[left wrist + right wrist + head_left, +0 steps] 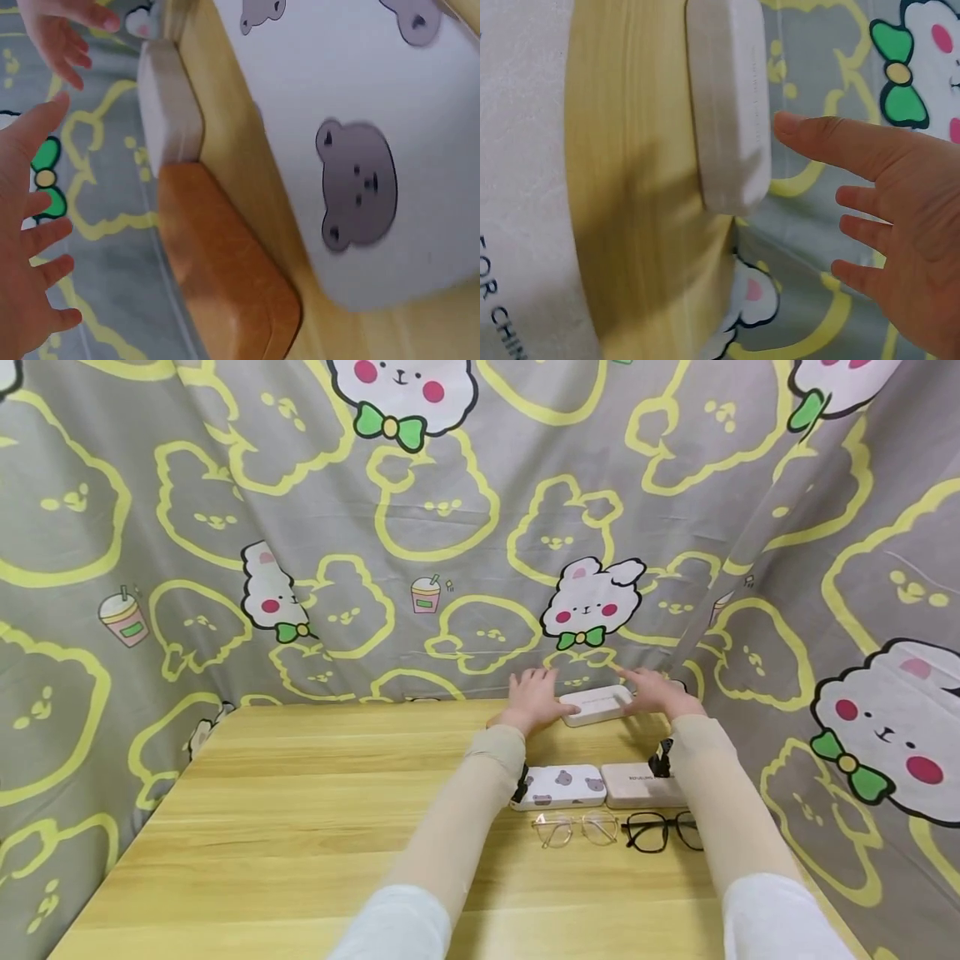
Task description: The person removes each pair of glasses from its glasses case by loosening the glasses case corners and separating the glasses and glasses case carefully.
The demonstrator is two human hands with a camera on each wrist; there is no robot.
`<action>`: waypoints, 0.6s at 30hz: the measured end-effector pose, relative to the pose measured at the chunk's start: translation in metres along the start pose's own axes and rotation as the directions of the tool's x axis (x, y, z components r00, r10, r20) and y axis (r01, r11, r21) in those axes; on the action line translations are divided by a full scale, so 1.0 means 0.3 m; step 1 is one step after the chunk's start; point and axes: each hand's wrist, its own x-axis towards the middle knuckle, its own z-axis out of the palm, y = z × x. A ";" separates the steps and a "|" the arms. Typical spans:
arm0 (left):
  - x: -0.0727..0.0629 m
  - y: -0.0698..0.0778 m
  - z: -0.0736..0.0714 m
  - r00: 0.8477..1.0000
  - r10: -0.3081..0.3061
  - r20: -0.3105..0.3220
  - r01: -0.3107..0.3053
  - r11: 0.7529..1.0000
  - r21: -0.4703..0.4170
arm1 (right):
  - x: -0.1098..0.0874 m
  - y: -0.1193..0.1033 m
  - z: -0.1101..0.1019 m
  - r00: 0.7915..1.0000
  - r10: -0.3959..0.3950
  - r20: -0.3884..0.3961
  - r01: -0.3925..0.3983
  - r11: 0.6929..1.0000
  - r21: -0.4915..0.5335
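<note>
At the back of the table both hands are stretched out, with fingers apart. My left hand (pixel 532 697) is above an orange-brown glasses case (pixel 225 262), which the head view mostly hides behind that hand. My right hand (pixel 656 692) is by the right end of a white glasses case (pixel 600 706); in the right wrist view its thumb (pixel 810 135) stands off from the case. The white case and the brown one lie end to end along the back edge. Neither hand grips anything.
Nearer stand a bear-print case (pixel 562 787) and a pale pinkish case (pixel 637 793) side by side. In front of them lie gold-rimmed glasses (pixel 581 819) and black-rimmed glasses (pixel 666 827). A patterned curtain (pixel 465 635) hangs behind the wooden table (pixel 300 827).
</note>
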 end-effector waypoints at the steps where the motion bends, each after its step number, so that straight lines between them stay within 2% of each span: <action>1: 0.007 0.003 0.011 1.000 -0.006 0.006 0.006 1.000 0.009 | 0.003 0.003 0.006 1.000 0.000 0.008 0.000 1.000 0.005; 6: 0.037 0.021 0.065 0.999 -0.033 0.035 0.031 0.997 0.066 | 0.029 0.011 0.033 1.000 -0.003 0.007 0.003 1.000 -0.022; 9: 0.049 0.034 0.088 0.998 -0.040 0.056 0.034 0.994 0.101 | 0.044 0.017 0.049 1.000 0.028 0.000 -0.028 0.999 -0.033; 18: 0.078 0.058 0.129 0.991 -0.053 0.120 0.035 0.989 0.144 | 0.057 0.025 0.094 0.996 0.089 0.015 -0.090 0.995 0.052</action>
